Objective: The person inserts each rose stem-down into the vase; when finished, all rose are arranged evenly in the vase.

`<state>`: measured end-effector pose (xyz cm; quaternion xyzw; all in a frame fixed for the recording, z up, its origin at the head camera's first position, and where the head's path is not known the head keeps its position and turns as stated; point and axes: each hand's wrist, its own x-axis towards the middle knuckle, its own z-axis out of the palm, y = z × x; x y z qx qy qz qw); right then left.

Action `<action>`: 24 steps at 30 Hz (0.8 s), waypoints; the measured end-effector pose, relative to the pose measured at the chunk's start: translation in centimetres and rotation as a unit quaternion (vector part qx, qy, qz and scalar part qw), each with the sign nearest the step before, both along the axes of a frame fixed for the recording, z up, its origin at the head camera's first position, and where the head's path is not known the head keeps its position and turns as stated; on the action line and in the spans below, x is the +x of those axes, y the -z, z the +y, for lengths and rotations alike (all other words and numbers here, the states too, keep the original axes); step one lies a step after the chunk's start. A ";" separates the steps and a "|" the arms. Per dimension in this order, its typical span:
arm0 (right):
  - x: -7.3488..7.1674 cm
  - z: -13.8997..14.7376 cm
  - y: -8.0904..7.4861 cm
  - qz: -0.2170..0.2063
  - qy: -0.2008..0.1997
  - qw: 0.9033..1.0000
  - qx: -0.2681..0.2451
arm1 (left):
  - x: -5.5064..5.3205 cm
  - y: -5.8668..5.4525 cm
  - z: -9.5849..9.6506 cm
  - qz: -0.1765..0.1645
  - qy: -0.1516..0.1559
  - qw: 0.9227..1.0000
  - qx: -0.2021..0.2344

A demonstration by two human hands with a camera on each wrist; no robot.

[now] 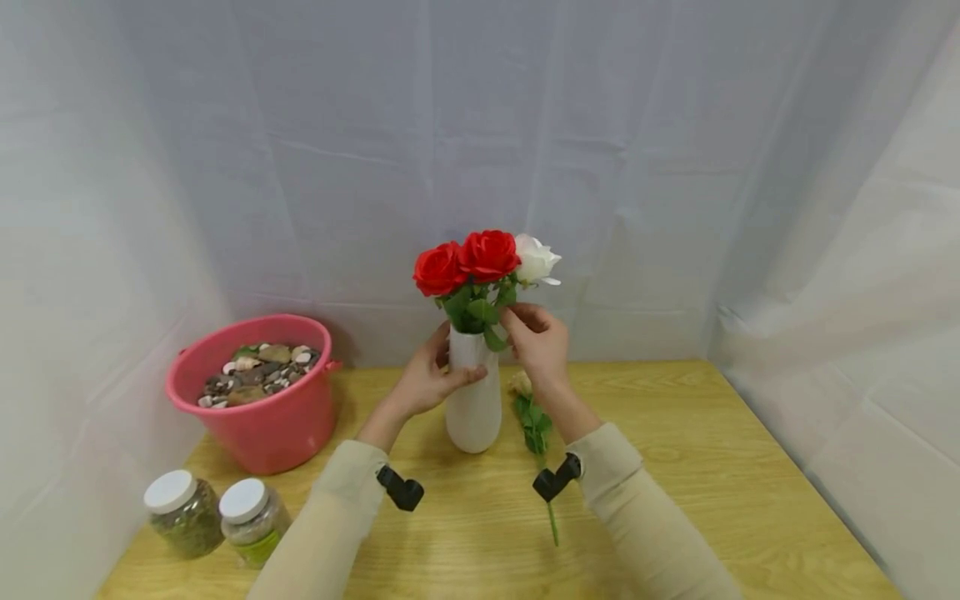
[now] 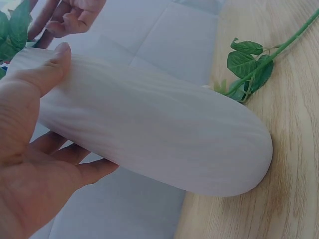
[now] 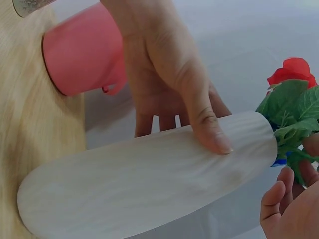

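Note:
A tall white vase (image 1: 474,408) stands on the table, holding two red roses (image 1: 489,255) and a white rose (image 1: 536,259). My left hand (image 1: 427,377) grips the vase near its top, the thumb across the front and the fingers round the far side. At the vase's mouth, my right hand (image 1: 538,340) pinches among the green rose leaves (image 3: 291,119); which stem these belong to is hidden. Under my right forearm lies a pale rose (image 1: 533,421) on the table, its stem (image 2: 291,42) pointing toward me.
Left of the vase stands a pink bucket (image 1: 277,433) with stones (image 1: 255,375) inside. Two white-lidded jars, a darker one (image 1: 187,521) and one with a green label (image 1: 258,529), stand near the left front. White sheeting (image 1: 645,167) surrounds the wooden table (image 1: 675,467).

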<state>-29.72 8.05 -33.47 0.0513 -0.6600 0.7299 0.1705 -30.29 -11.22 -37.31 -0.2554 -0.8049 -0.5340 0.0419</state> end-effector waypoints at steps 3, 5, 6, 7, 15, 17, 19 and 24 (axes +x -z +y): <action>-0.1 0.0 -0.4 0.014 0.004 1.000 0.009 | 0.0 0.0 0.0 0.002 -0.002 1.000 -0.001; -0.2 0.0 -0.5 0.016 0.007 1.000 0.015 | 0.0 0.0 0.0 0.002 -0.003 1.000 0.000; -0.3 0.0 -0.5 0.018 0.009 1.000 0.017 | 0.1 0.0 0.0 0.002 -0.003 1.000 0.000; -0.3 -0.1 -0.5 0.017 0.010 1.000 0.019 | 0.1 0.0 0.0 0.002 -0.003 1.000 0.000; -0.2 -0.4 -0.2 0.014 0.010 0.998 0.053 | 0.1 0.1 0.2 -0.003 -0.001 1.000 0.007; -0.2 -0.5 0.0 0.010 0.006 0.999 0.051 | 0.1 0.1 0.2 -0.001 0.002 1.000 0.007; -0.1 -0.5 0.1 0.007 0.002 0.999 0.042 | 0.1 0.1 0.2 0.000 0.002 1.000 0.007; -0.2 -0.2 0.2 -0.003 -0.003 1.000 0.018 | 0.1 0.0 0.2 0.002 0.000 1.000 0.006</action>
